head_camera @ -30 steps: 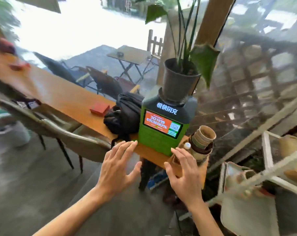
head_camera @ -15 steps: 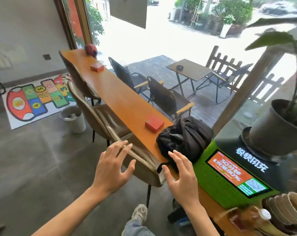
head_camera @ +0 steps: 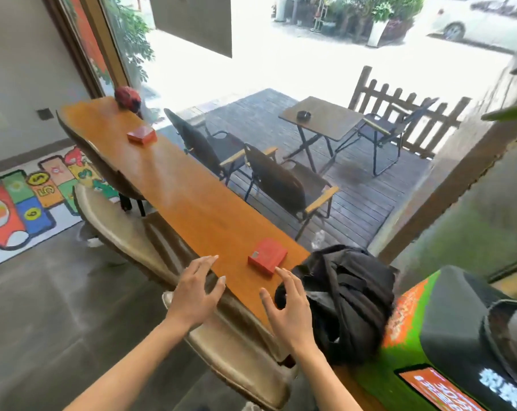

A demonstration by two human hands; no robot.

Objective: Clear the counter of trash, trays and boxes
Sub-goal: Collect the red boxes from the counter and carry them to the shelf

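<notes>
Two red boxes are lying on the long wooden tabletop (head_camera: 192,203): the near red box (head_camera: 267,256) just ahead of the person's fingers, the far red box (head_camera: 142,134) well up the board beside one red helmet (head_camera: 128,97). Both the left hand (head_camera: 196,293) and right hand (head_camera: 290,307) are hovering spread and empty, one black backpack (head_camera: 349,298) slumping at the right.

Both bare forearms are extended forward, palms down. Left hand (head_camera: 195,292) is held open, fingers spread and slightly curled. Right hand (head_camera: 290,310) is likewise open, fingers loosely curved, thumb apart. Nothing is gripped by either.
</notes>
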